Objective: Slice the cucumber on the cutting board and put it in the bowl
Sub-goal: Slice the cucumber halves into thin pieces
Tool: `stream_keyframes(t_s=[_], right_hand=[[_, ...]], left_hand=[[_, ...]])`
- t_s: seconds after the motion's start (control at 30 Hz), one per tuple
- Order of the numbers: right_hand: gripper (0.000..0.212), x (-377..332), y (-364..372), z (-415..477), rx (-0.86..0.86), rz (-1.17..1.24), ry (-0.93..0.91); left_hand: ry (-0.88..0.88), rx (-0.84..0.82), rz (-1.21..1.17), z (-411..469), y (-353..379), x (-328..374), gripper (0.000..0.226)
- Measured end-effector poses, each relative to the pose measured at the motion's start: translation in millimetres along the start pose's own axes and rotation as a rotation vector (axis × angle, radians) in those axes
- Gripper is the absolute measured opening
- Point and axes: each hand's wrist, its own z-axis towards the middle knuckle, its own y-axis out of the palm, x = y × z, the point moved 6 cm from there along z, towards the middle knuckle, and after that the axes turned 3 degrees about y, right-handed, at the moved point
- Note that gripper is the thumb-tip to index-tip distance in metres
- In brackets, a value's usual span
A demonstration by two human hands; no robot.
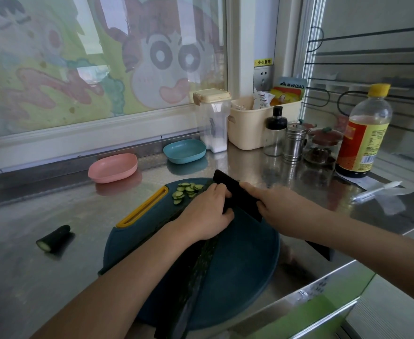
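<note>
cucumber (201,263): long, dark, lying diagonally across teal cutting board (245,263), near end past board edge
slices (186,189): small pile at far side of board
left hand (206,214): fingers curled, pressing down on cucumber
right hand (274,206): closed around black knife (237,194), blade beside left fingers
cut end piece (53,238): on counter, left of board
pink bowl (113,167), blue bowl (184,150): far, beyond board

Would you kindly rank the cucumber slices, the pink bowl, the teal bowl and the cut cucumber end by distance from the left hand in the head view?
From the left hand:
1. Cucumber slices, just beyond it on the cutting board.
2. Pink bowl, farther back-left on the counter.
3. Teal bowl and cut cucumber end: too close to call; one sits back by the window, the other far left.
</note>
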Motion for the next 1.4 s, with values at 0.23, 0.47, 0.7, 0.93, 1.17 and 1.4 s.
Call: stream_keyframes(t_s=[0.23,0.47,0.7,0.93,1.17,1.4], right_hand=[[0.057,8.2,2.5,-4.2,-0.004,0.061,0.042],[0.056,7.2,-6.8,-12.6,-0.026,0.075,0.052],[0.055,2.6,-13.6,-13.3,-0.016,0.07,0.042],[0.055,3.5,-12.7,-10.7,-0.048,0.065,0.046],[0.055,6.3,-9.2,-6.6,-0.069,0.058,0.033],[0.057,2.8,3.5,-2.1,-0.005,0.016,0.029]], left_hand=[[-0.007,0.0,-0.019,-0.1,-0.3,-0.5,0.035],[-0.016,-0.009,-0.021,-0.6,-1.0,-0.4,0.034],[-0.019,-0.005,-0.015,-0.6,-1.3,-0.7,0.036],[-0.019,-0.007,-0.017,-1.1,-2.1,-0.1,0.036],[-0.013,-0.007,-0.021,-0.3,-2.3,0.5,0.034],[-0.018,0.003,-0.013,-1.1,-1.4,0.9,0.035]])
